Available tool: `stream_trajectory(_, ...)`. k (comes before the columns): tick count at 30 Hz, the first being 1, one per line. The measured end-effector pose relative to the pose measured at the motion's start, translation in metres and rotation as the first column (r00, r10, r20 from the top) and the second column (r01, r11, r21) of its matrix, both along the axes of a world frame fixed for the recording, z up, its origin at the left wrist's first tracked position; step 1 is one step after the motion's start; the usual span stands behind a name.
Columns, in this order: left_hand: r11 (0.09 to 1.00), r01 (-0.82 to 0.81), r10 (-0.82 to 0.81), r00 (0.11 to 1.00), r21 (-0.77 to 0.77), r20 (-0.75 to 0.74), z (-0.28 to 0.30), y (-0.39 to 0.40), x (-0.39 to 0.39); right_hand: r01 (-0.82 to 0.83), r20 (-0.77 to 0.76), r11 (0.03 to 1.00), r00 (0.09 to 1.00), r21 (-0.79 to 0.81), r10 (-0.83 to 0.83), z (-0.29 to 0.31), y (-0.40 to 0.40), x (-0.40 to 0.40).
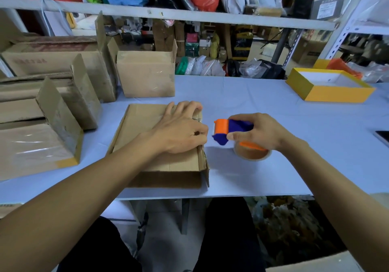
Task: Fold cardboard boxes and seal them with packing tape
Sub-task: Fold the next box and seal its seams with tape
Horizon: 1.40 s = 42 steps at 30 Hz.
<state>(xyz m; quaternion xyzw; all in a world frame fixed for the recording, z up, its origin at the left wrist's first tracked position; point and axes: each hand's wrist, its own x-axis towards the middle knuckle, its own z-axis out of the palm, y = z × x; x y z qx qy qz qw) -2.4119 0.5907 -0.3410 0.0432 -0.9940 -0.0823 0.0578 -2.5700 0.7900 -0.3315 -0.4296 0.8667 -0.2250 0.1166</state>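
Fingers point(189, 107) of my left hand point(179, 130) lie spread on the flattened, scuffed brown cardboard box point(147, 145) on the tabletop point(273, 103), while my right hand point(259, 130) grips the orange-and-blue tape dispenser point(229, 129) just beside it.

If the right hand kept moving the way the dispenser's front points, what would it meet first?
Probably the left hand pressing the cardboard box; the tape dispenser in the right hand faces its thumb side, though depth is unclear.
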Motion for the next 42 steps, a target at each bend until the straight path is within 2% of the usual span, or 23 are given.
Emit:
stream_trajectory(2, 1.000, 0.013, -0.013, 1.000, 0.010, 0.018, 0.003, -0.001, 0.000, 0.070, 0.166, 0.964, 0.986, -0.255, -0.028, -0.006, 0.004, 0.000)
stream_trajectory(4, 0.999, 0.022, -0.023, 0.999, 0.025, 0.031, 0.006, -0.003, 0.001, 0.041, 0.109, 0.933, 0.994, -0.358, -0.002, -0.012, 0.003, -0.002)
stream_trajectory(7, 0.997, 0.058, -0.060, 0.998, 0.056, 0.028, 0.009, -0.008, 0.003, -0.029, -0.137, 0.958, 0.990, -0.285, -0.011, -0.026, -0.005, -0.006)
stream_trajectory(9, 0.994, 0.087, -0.088, 0.996, 0.070, 0.004, 0.010, -0.011, 0.007, -0.022, -0.175, 0.975, 0.984, -0.220, -0.017, -0.036, -0.011, -0.002)
stream_trajectory(11, 0.991, 0.013, -0.009, 0.999, 0.135, -0.031, 0.009, -0.011, 0.017, -0.024, -0.193, 0.984, 0.981, -0.175, -0.010, -0.049, -0.015, 0.002)
stream_trajectory(13, 0.979, -0.046, 0.061, 0.996, 0.199, -0.066, 0.009, -0.010, 0.026, -0.037, -0.275, 0.992, 0.961, -0.120, 0.002, -0.059, -0.020, 0.005)
stream_trajectory(14, 0.976, -0.075, 0.085, 0.995, 0.203, -0.045, 0.010, -0.009, 0.031, -0.028, -0.311, 0.993, 0.950, -0.118, -0.010, -0.059, -0.023, 0.008)
stream_trajectory(16, 0.984, -0.102, 0.100, 0.995, 0.146, 0.019, 0.013, -0.010, 0.036, -0.058, -0.356, 0.974, 0.934, -0.221, -0.025, -0.048, -0.035, 0.017)
stream_trajectory(18, 0.986, -0.102, 0.097, 0.994, 0.130, 0.041, 0.014, -0.014, 0.042, -0.218, -0.367, 0.914, 0.926, -0.341, 0.084, -0.032, -0.050, 0.033)
stream_trajectory(19, 0.980, -0.099, 0.093, 0.995, 0.175, 0.042, 0.014, -0.016, 0.047, -0.305, -0.368, 0.881, 0.915, -0.363, 0.165, -0.028, -0.059, 0.039)
stream_trajectory(21, 0.952, -0.084, 0.076, 0.996, 0.294, 0.037, 0.013, -0.023, 0.058, -0.425, -0.357, 0.837, 0.884, -0.346, 0.302, -0.027, -0.074, 0.052)
stream_trajectory(23, 0.942, -0.065, 0.054, 0.998, 0.330, 0.041, 0.013, -0.032, 0.068, -0.469, -0.374, 0.817, 0.863, -0.337, 0.341, -0.037, -0.086, 0.060)
stream_trajectory(30, 0.961, -0.073, 0.060, 0.996, 0.268, 0.059, 0.016, -0.059, 0.097, -0.464, -0.507, 0.769, 0.835, -0.440, 0.214, -0.047, -0.102, 0.086)
stream_trajectory(34, 0.961, -0.098, 0.095, 0.995, 0.259, 0.022, 0.010, -0.059, 0.099, -0.399, -0.495, 0.780, 0.859, -0.482, 0.134, -0.050, -0.114, 0.098)
stream_trajectory(37, 0.975, -0.175, 0.179, 0.984, 0.140, -0.020, -0.007, -0.058, 0.095, -0.397, -0.520, 0.777, 0.848, -0.488, 0.107, -0.057, -0.123, 0.096)
stream_trajectory(42, 0.983, -0.181, 0.181, 0.984, 0.037, 0.009, -0.012, -0.059, 0.092, -0.479, -0.589, 0.756, 0.793, -0.445, 0.156, -0.065, -0.124, 0.089)
